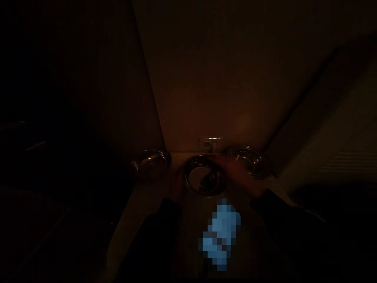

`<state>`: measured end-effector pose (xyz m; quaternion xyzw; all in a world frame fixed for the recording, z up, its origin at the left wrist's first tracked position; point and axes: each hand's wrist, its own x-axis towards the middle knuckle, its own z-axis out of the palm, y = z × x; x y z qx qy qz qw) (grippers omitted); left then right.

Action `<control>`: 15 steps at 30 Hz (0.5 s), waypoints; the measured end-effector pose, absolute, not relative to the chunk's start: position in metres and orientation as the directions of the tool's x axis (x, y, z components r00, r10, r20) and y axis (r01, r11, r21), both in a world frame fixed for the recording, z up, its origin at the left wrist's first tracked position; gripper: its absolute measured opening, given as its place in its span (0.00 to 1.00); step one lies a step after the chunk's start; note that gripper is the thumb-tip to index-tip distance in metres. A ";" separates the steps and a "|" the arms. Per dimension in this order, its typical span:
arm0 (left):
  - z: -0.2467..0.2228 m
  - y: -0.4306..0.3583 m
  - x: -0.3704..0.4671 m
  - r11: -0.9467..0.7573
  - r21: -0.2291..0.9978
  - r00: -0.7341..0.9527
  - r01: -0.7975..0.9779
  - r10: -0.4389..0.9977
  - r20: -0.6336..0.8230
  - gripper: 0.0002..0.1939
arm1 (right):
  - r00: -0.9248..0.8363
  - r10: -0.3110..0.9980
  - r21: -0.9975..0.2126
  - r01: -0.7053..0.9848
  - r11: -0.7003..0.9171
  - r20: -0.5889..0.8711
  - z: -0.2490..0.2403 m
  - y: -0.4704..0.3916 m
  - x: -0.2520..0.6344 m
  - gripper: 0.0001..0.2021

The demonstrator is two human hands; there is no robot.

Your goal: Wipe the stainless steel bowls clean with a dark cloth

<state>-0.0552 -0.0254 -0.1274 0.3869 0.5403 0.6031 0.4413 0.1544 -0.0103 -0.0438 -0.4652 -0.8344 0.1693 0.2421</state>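
Note:
In very dim light, a round shiny metal dish [203, 192] with a wide rim is between my two hands. My left hand [178, 182] is at its left side, a dark shape whose fingers barely show. From the right, my right hand [241, 173] reaches to the dish's far right rim, fingers laid along it. Both hands appear to grip the dish by its edge. A second metal dish [151, 161] lies to the left of my left hand. Just beyond my right hand sits a third metal dish [250, 160], partly covered by that hand.
A wall socket plate [211, 142] with something pale plugged in sits behind the middle dish. On the table [123, 232], a lit blue screen [222, 232], blurred into blocks, lies between my forearms. Dark panels rise left and right; a ribbed pale surface [347, 161] is at right.

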 end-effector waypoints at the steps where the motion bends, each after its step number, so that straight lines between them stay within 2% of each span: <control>1: -0.132 -0.025 -0.053 -0.029 0.990 -0.288 -0.138 0.958 -0.013 0.20 | -0.486 0.847 -0.457 0.716 0.528 0.218 -0.048 -0.008 0.149 0.24; 4: -0.141 -0.022 -0.049 -0.052 0.983 -0.245 -0.174 0.969 0.008 0.22 | -0.547 0.828 -0.339 0.761 0.553 0.121 -0.062 0.002 0.136 0.21; 7: -0.142 -0.020 -0.047 -0.050 0.986 -0.271 -0.157 0.963 0.005 0.21 | -0.562 0.826 -0.272 0.790 0.549 0.032 -0.076 0.011 0.128 0.19; 11: -0.137 -0.018 -0.044 -0.006 0.990 -0.299 -0.143 0.954 -0.037 0.20 | -0.577 0.815 -0.241 0.799 0.551 -0.053 -0.086 0.018 0.123 0.20; 15: -0.131 -0.019 -0.041 0.020 0.989 -0.316 -0.147 0.946 -0.066 0.20 | -0.625 0.772 -0.255 0.770 0.584 -0.117 -0.086 0.014 0.122 0.27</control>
